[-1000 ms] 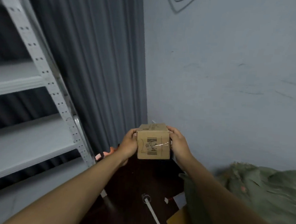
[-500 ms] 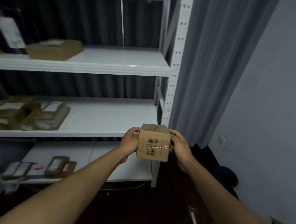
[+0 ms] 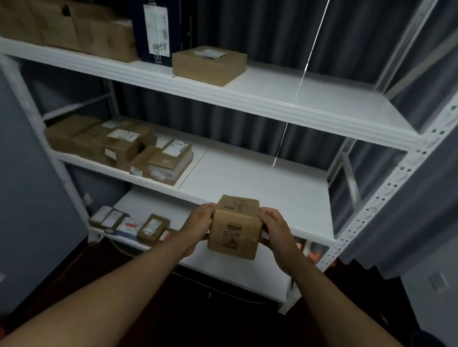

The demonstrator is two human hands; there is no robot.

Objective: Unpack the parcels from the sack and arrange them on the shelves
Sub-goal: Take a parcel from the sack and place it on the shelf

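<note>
From my end the print on the small box is too smeared to read. My left hand covers its left side and hides part of the bottom shelf. Brown boxes up top run off the frame, all blurry.

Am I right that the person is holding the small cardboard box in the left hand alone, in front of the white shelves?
Not quite: both hands hold it. In the head view the left hand and right hand grip opposite sides of the small cardboard box, in front of the white shelves.
</note>
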